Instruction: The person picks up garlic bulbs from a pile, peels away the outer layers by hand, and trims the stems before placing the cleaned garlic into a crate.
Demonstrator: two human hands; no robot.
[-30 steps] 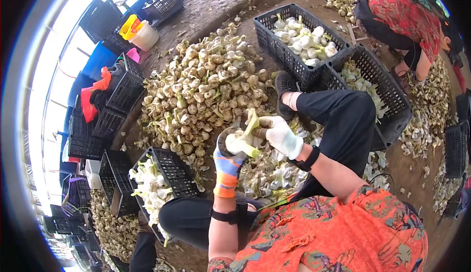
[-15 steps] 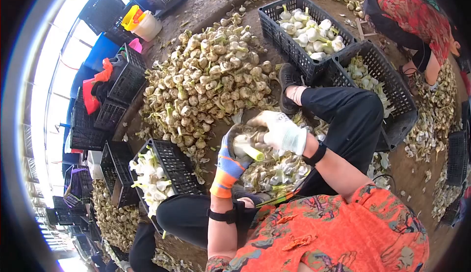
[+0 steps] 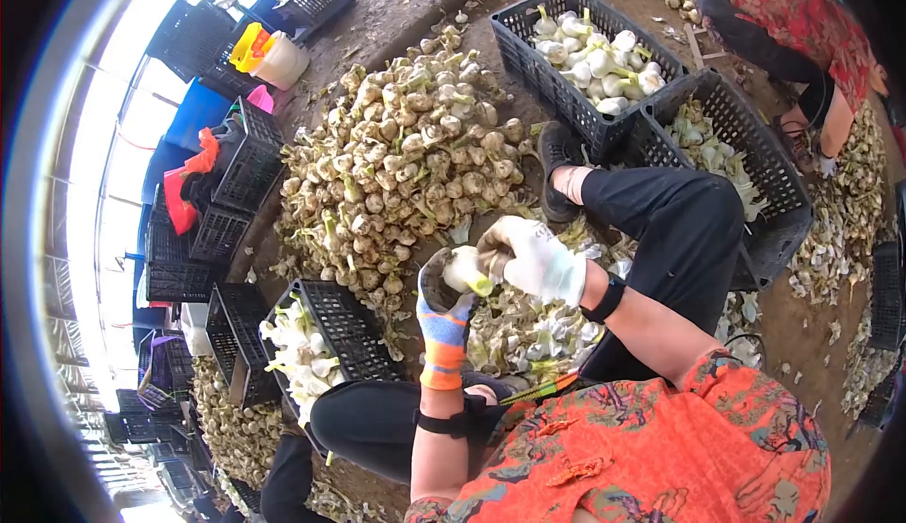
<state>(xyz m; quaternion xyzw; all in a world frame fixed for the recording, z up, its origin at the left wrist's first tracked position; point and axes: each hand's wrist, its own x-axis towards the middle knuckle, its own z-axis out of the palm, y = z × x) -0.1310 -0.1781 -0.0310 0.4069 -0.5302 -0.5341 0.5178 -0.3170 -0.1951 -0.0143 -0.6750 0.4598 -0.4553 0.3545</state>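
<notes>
A white garlic bulb [image 3: 461,270] with a short green cut stem is gripped by my left hand [image 3: 442,320], which wears a blue and orange glove with a dark palm. The fingers of my right hand [image 3: 538,257], in a soiled white glove, are closed against the bulb's right side; their tips are partly hidden. Loose garlic skins [image 3: 538,329] lie below both hands, between my legs. Beyond them rises a large heap of unpeeled garlic bulbs [image 3: 396,164], dirty and brownish.
A black crate [image 3: 566,98] of cleaned garlic stands ahead right; another crate [image 3: 755,150] beside it holds skins. By my left knee, a crate [image 3: 354,329] has white garlic against it. A co-worker [image 3: 783,23] bends at upper right. Crates and a bucket [image 3: 280,59] line the left.
The bulb has been turned, so more of its white side shows and its stem looks shorter. My right fingers have curled in closer against it. The view has shifted slightly.
</notes>
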